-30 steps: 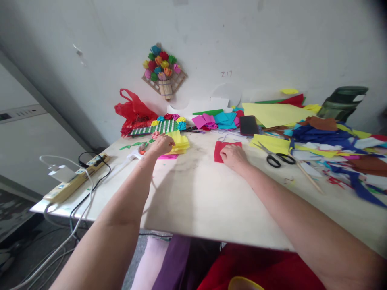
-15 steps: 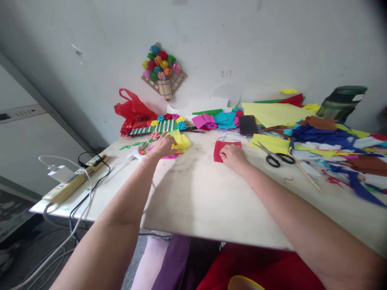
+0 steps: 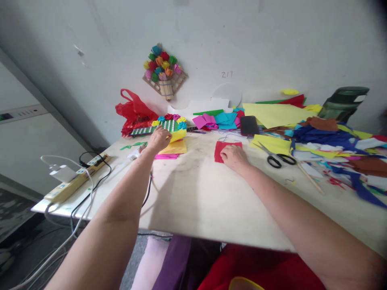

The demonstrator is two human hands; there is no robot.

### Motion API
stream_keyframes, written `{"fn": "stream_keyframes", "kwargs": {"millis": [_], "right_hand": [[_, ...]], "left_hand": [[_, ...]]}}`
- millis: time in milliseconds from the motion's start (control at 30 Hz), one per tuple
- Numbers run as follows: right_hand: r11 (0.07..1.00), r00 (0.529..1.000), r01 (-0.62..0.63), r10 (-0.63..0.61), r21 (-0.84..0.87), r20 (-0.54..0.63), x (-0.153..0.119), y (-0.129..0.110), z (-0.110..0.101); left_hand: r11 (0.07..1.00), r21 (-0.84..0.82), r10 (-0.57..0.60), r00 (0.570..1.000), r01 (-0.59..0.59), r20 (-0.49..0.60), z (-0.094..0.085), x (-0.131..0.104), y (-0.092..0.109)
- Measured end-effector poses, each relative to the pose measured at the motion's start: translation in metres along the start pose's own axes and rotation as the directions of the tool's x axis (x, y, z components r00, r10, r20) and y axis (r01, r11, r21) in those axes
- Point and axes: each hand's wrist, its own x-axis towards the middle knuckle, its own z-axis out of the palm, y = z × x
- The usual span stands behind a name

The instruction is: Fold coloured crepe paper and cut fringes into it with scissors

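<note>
My left hand [image 3: 160, 139], fingers pinched, holds a sheet of yellow crepe paper [image 3: 179, 135] by its left side and tilts it up. Beneath it lie more yellow-orange sheets [image 3: 177, 147] on bright pink paper [image 3: 167, 156]. My right hand [image 3: 234, 156] rests with curled fingers on a red crepe paper piece [image 3: 220, 151] lying flat on the table; its fingertips are partly hidden. Right of that hand, black-handled scissors [image 3: 281, 160] lie partly on a yellow paper piece [image 3: 272, 143]. A glue gun [image 3: 135, 154] is partly hidden behind my left wrist.
Paper flowers [image 3: 168, 117] sit on a green-and-white board beside a red plastic bag [image 3: 136, 110]. A phone [image 3: 249, 125], a wooden stick [image 3: 311, 179], a heap of paper scraps [image 3: 320, 135] and a green bottle [image 3: 343, 104] lie rightward. A power strip [image 3: 77, 179] with cables occupies the left edge.
My left hand has moved slightly left and up, with the yellow crepe paper lifted and turned, baring the sheets below. My right hand stays on the red paper.
</note>
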Motion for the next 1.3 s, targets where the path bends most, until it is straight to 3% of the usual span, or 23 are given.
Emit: {"fn": "stream_keyframes", "kwargs": {"millis": [200,533,633,767,867,933,1067,1200,1300], "right_hand": [[1.0,1.0,-0.001,0.002,0.01,-0.004,0.0,-0.001,0.0],[1.0,0.999,0.01,-0.009,0.021,-0.036,0.001,0.0,0.003],[0.999,0.995,0.012,-0.007,0.043,-0.101,0.002,0.003,0.002],[0.993,0.974,-0.079,0.095,0.086,-0.208,0.005,0.015,-0.008],[0.972,0.939,-0.201,0.227,0.122,-0.259,0.005,0.033,-0.017],[0.948,0.907,-0.287,0.315,0.139,-0.281,0.005,0.047,-0.022],[0.879,0.828,-0.446,0.476,0.166,-0.297,0.003,0.074,-0.029],[0.814,0.769,-0.553,0.581,0.178,-0.267,0.0,0.094,-0.037],[0.762,0.742,-0.638,0.647,0.11,-0.176,-0.001,0.106,-0.042]], "left_hand": [[0.999,-0.028,-0.016,1.0,0.016,0.019,0.003,-0.004,-0.004],[0.993,-0.005,-0.11,0.958,0.115,0.264,-0.003,-0.012,0.009],[0.994,-0.058,-0.078,0.962,0.096,0.262,-0.007,-0.009,0.011],[0.981,-0.155,-0.093,0.983,0.118,0.158,-0.013,0.003,0.021],[0.951,-0.214,-0.213,0.974,0.224,0.073,-0.014,0.016,0.044],[0.925,-0.289,-0.229,0.969,0.247,0.095,-0.01,0.024,0.068],[0.915,-0.378,-0.044,0.966,0.141,0.254,0.007,0.038,0.129],[0.926,-0.369,0.087,0.911,0.074,0.403,0.023,0.043,0.19],[0.94,-0.314,0.047,0.863,0.131,0.503,0.032,0.039,0.22]]}}
